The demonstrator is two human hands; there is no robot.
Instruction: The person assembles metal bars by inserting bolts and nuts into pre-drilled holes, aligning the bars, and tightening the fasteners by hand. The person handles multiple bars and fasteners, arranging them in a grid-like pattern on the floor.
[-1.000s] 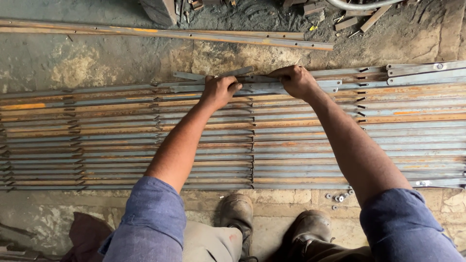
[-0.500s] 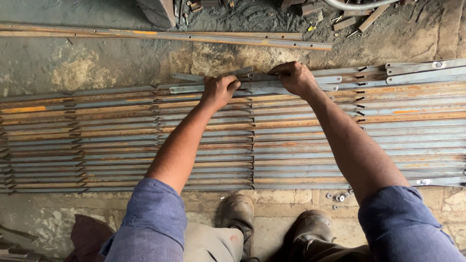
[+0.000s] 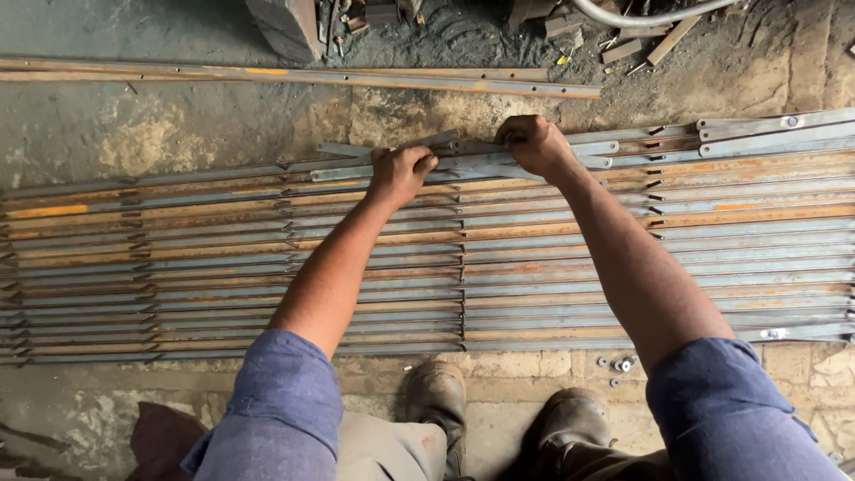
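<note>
Concrete floor (image 3: 160,134) carries a grille (image 3: 534,267) of flat bars. Left hand (image 3: 399,174) and right hand (image 3: 534,142) are both clamped on one grey strip (image 3: 463,165) at its far edge; bare floor lies beyond.

Bare concrete floor (image 3: 178,125) lies open beyond my left hand (image 3: 399,174) and right hand (image 3: 533,142), up to a long rusty bar (image 3: 294,77) crossing it. Past that, scrap (image 3: 463,27) crowds the way. The metal slats (image 3: 534,267) lie packed, seemingly leaving no gap; loose bolts (image 3: 621,364) sit beside my boots (image 3: 499,410).
</note>
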